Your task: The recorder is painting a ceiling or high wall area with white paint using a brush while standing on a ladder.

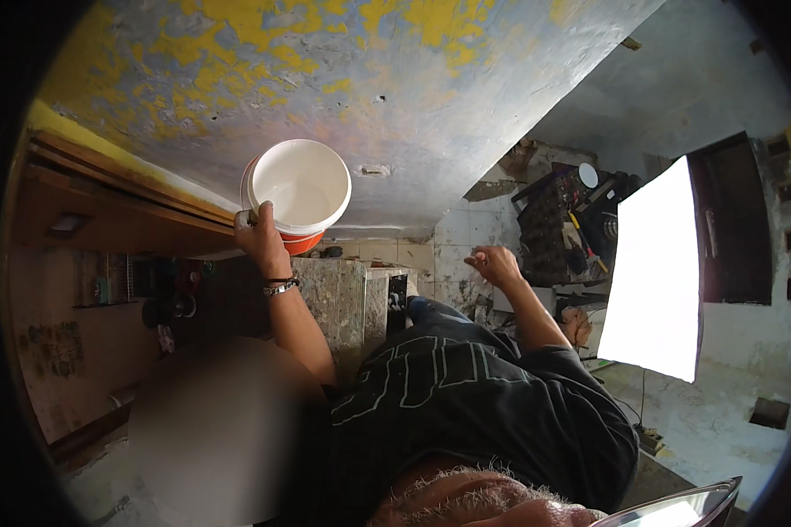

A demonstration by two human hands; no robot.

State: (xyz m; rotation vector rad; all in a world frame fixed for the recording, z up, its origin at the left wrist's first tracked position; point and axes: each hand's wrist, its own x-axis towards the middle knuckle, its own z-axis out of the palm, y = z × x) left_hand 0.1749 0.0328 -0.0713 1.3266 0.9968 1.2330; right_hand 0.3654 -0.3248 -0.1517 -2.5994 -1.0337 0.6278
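My left hand (262, 244) is closed on the near left side of a bucket (301, 184), its thumb up at the rim. White inside and orange-red on its lower outside, the bucket tilts so that its mouth faces me. Its inside looks mostly bare, with a faint greyish patch at the bottom. Beside the bucket rises a wall (431, 114) with patchy yellow and grey paint. Out to the right, my right hand (498, 265) hangs away from any surface with its fingers curled in. What those fingers hold, if anything, is hidden.
A paint-spattered wooden stand (330, 290) is below the bucket. A brown wooden frame (132, 180) runs along the left. Tools and a white disc (588, 176) lie on a dark cluttered surface at the right, near a glaring white panel (655, 272). A blurred shape covers the lower left.
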